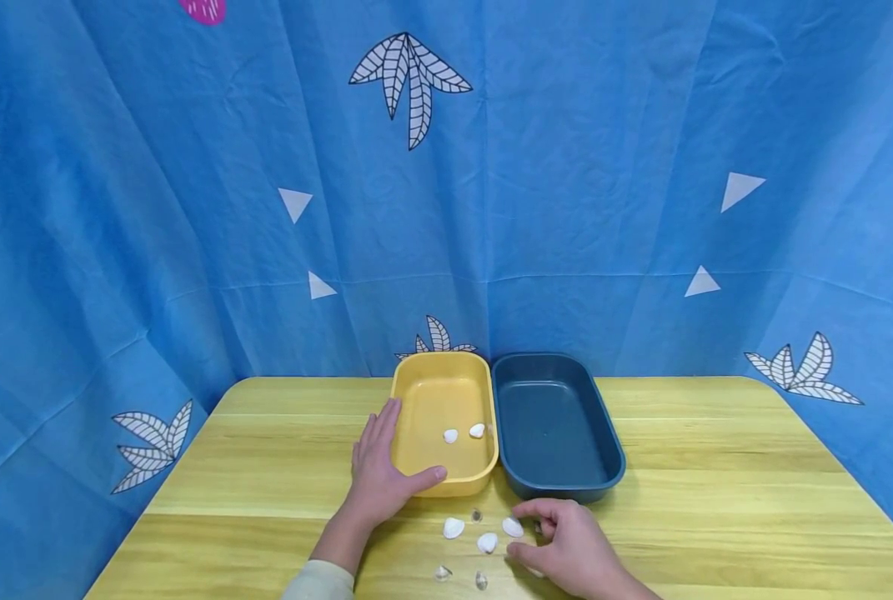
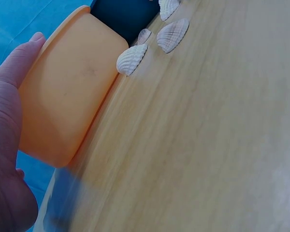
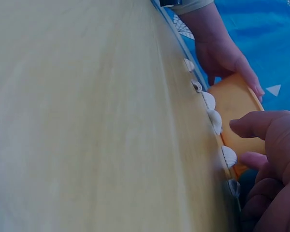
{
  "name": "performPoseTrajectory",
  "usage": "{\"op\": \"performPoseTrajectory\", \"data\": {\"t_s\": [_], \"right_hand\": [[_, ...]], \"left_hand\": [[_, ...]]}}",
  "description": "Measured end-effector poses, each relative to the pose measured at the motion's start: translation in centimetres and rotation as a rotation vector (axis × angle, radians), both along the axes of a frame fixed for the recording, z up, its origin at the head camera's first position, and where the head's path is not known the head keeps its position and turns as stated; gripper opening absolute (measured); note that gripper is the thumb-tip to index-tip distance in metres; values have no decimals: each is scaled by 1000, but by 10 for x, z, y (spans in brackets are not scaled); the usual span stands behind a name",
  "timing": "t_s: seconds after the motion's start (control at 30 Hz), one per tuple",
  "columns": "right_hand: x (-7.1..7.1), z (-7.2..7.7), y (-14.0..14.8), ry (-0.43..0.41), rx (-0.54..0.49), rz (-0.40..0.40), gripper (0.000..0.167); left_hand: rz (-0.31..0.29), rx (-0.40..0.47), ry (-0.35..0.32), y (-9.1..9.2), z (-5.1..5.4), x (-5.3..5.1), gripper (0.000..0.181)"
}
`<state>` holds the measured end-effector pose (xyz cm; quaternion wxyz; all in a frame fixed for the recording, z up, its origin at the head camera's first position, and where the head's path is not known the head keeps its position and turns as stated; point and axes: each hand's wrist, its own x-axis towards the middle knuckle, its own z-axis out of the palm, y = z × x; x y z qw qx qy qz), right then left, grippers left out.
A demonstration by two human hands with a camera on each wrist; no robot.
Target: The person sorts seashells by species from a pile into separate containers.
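- Blue cloth [image 1: 589,183]: hangs beyond the far edge and along both sides of the bench, printed with white leaves and pale triangles.
- Bench [image 1: 731,475]: wood-grained top, light yellow, bearing both trays and the loose shells.
- Yellow tray [image 1: 434,400]: at the far middle of the bench, left of its neighbour, with rounded corners. Two white shells lie on its floor, toward the near right part.
- Dark blue tray [image 1: 544,408]: just beside the yellow tray, on its right.
- Right hand [image 1: 569,542]: near the near rim of the dark blue tray, low over the bench. Forefinger and thumb stand apart, on either side of a white shell; whether the forefinger touches the shell cannot be told. The other fingers are bent in toward the palm.
- Left hand [image 1: 382,475]: at the near left corner of the yellow tray, fingers extended along its left side and parted from the thumb, which rests straight across the near rim.
- White shells [image 1: 487,542]: three plainly seen on the bench, near side of the trays, the rightmost by the right hand; ribbed in the left wrist view.
- Small grey pieces [image 1: 443,573]: scattered among and nearer than the white shells; too small to identify.
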<state>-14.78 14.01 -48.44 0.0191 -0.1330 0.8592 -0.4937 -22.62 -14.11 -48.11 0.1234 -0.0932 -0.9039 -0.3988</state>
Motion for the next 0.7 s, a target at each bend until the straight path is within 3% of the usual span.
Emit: {"op": "performPoseTrajectory", "data": {"t_s": [0.43,0.7], "right_hand": [[0,-4,3,-12,3,24,30],[0,-2,5,-5,59,37,26]], "left_hand": [[-2,-18,-3,0,1,1,121],[-5,-15,10,0,0,1,122]]}}
